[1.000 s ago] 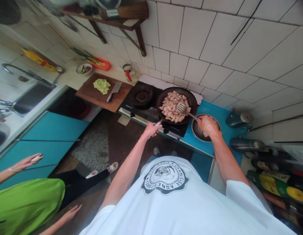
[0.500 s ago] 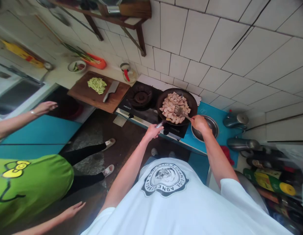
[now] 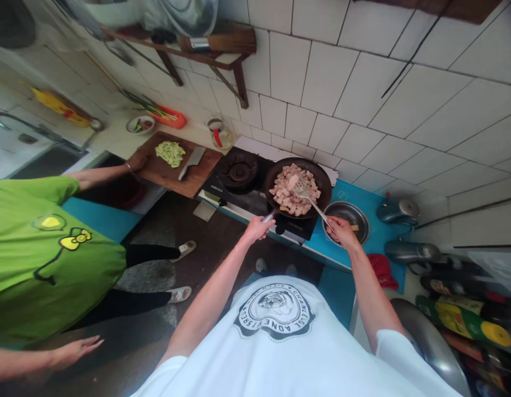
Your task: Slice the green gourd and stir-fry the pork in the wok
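Observation:
A dark wok [image 3: 324,184] stands on the right burner of the gas stove [image 3: 255,190], holding many pale chunks of meat [image 3: 288,193]. My left hand [image 3: 257,229] is closed around the wok's handle [image 3: 268,218] at the front. In my right hand [image 3: 341,230] I grip the handle end of a slotted metal spatula [image 3: 317,209]. The spatula's head is over the meat, with a few pieces on or against it. Below my right hand, a steel bowl [image 3: 365,220] rests on the blue counter, with a light brown piece in it.
To the left, a wooden cutting board [image 3: 156,173] bears chopped green vegetable [image 3: 170,154] and a cleaver [image 3: 192,162]. A co-worker in a green shirt [image 3: 90,264] stands there, one hand [image 3: 137,160] at the board. Metal kettles [image 3: 399,212] and bottles stand at right. A wooden shelf [image 3: 234,44] juts out above.
My right hand has moved back towards me, and the spatula's head has come up out of the meat. The co-worker has leaned in and reached one hand to the cutting board.

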### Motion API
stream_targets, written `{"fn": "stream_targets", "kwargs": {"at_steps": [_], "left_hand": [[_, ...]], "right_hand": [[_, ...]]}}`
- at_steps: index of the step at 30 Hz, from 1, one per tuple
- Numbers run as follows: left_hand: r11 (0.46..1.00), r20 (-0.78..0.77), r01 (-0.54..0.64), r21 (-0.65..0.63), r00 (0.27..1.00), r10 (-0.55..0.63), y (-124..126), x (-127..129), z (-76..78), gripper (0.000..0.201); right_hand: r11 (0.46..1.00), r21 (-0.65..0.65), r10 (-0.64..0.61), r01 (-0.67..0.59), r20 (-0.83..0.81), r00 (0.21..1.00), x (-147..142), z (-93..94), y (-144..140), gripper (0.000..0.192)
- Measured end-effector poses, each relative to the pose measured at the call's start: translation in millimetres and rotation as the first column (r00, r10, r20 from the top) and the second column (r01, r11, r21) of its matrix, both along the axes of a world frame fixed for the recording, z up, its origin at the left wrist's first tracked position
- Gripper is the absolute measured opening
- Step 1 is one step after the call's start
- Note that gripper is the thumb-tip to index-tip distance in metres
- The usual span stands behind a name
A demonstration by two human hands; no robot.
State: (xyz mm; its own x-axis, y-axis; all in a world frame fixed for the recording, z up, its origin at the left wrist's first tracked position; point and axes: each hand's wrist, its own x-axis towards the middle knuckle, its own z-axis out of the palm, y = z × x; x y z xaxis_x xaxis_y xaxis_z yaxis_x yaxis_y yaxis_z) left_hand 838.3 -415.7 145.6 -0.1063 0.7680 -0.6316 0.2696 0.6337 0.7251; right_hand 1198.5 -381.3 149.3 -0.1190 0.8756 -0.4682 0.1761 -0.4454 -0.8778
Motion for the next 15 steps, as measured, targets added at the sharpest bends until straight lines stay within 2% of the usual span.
{"fn": "stream_targets", "kwargs": {"at_steps": [7, 12, 15], "left_hand": [[1.000, 0.004, -0.018, 0.017, 1.000, 0.018, 0, 3, 3.8, 0.035], [0.999, -0.004, -0.040, 0.001, 0.999, 0.040, 3, 7, 7.5, 0.034], [1.000, -0.001, -0.024, 0.012, 1.000, 0.024, 3, 8, 5.6, 0.033]], "right_hand": [[0.996, 0.080, -0.047, 0.047, 0.002, 0.999, -25, 6.7, 7, 0.067], [0.999, -0.001, -0.039, 0.039, 0.008, 0.999, -23, 15.8, 2, 0.065], [0.997, -0.035, -0.071, 0.072, 0.009, 0.997, -14, 14.0, -1, 0.063]]}}
